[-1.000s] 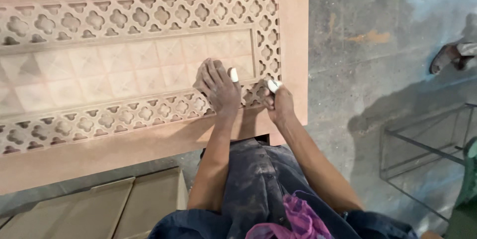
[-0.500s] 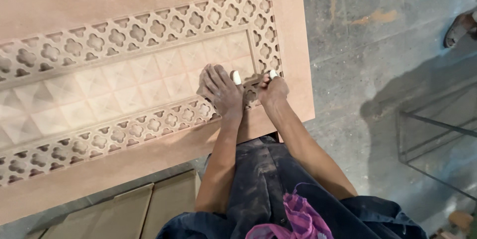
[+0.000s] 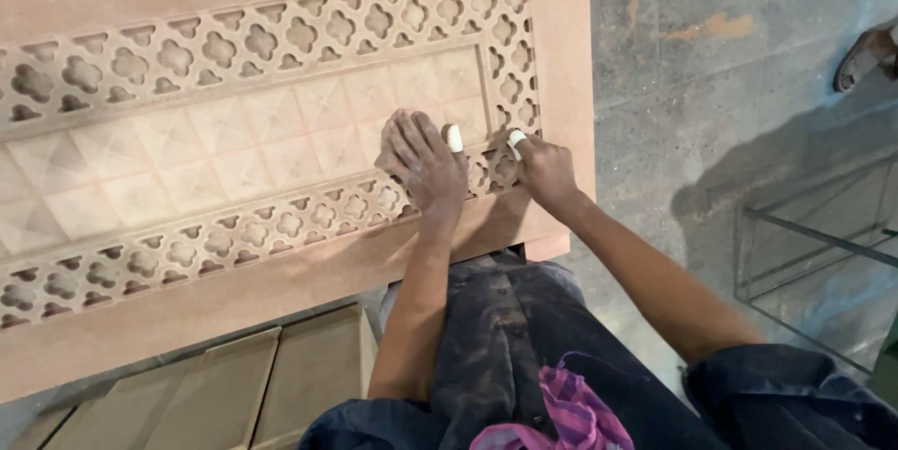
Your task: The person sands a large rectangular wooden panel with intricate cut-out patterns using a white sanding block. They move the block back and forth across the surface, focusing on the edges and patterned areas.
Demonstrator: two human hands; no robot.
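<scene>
The carved panel (image 3: 234, 132) is a pale pinkish brown, with a band of cut-out quatrefoil lattice running round a centre of squares, each marked with a shallow cross. White wraps (image 3: 455, 138) cover two fingers. The trousers (image 3: 510, 338) are dark and dusty, a pink and purple checked cloth (image 3: 561, 413) lies over them, and the floor (image 3: 730, 85) is mottled grey with orange smears

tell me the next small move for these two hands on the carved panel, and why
Probably slide the left hand a little further along the carved panel toward its lattice border. It lies flat on the panel's dusty squares right beside that border, while the right hand presses on the lattice at the corner, so the strip between them looks like the spot in hand.
</scene>
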